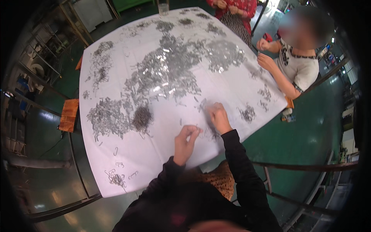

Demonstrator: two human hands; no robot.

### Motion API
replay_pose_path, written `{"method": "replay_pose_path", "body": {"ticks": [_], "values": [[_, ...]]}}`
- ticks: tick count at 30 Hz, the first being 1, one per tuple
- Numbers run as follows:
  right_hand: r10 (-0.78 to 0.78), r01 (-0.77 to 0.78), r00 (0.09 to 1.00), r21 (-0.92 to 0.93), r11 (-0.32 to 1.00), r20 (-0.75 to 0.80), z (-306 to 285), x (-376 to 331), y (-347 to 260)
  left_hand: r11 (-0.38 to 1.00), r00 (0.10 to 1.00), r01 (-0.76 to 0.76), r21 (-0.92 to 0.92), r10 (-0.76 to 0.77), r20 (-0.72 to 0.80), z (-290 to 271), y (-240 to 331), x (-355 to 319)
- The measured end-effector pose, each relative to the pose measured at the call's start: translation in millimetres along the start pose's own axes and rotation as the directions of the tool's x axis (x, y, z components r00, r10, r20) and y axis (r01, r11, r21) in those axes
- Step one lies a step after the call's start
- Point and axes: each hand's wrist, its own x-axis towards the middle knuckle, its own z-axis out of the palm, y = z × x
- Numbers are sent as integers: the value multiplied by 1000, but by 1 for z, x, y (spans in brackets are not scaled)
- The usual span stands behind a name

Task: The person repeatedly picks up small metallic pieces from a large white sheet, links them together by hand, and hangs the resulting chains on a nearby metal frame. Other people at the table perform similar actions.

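Note:
My left hand (185, 142) is above the near part of the white-covered table (162, 145), thumb and fingertips pinched together. Whatever lies in that pinch is too small to make out. To its right, my right hand (219, 116) has its fingers curled in and partly smeared by motion; anything in them is hidden. Beneath and beside the right hand lies a loose group of thin dark wire hooks (210, 135). Past the hands spreads a large heap of small shiny grey metal strips (166, 71). A dense dark pile of small wire pieces (142, 118) sits left of my left hand.
More grey strips (108, 118) lie at the left, and loose wire hooks (116, 178) at the near left corner. Across the right edge a co-worker (299, 65) handles something small; another person (235, 15) stands at the far side. A glass (164, 9) stands at the far edge. A wooden stool (69, 115) is left.

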Motion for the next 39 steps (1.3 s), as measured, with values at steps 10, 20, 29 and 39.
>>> {"method": "replay_pose_path", "body": {"ticks": [10, 20, 29, 39], "values": [[-73, 118, 985, -301, 946, 157, 19, -3, 14, 988, 992, -124, 91, 123, 24, -9, 0, -6], [499, -413, 858, 745, 524, 125, -58, -60, -81, 932, 957, -208, 298, 131, 258, 11, 7, -15], [606, -365, 795, 772, 520, -33, -77, -89, -113, 901, 948, -226, 371, 116, 296, 24, 16, -30], [647, -357, 763, 833, 423, -1, -84, -96, -123, 882, 941, -281, 378, 175, 290, 25, 29, -36]]}}
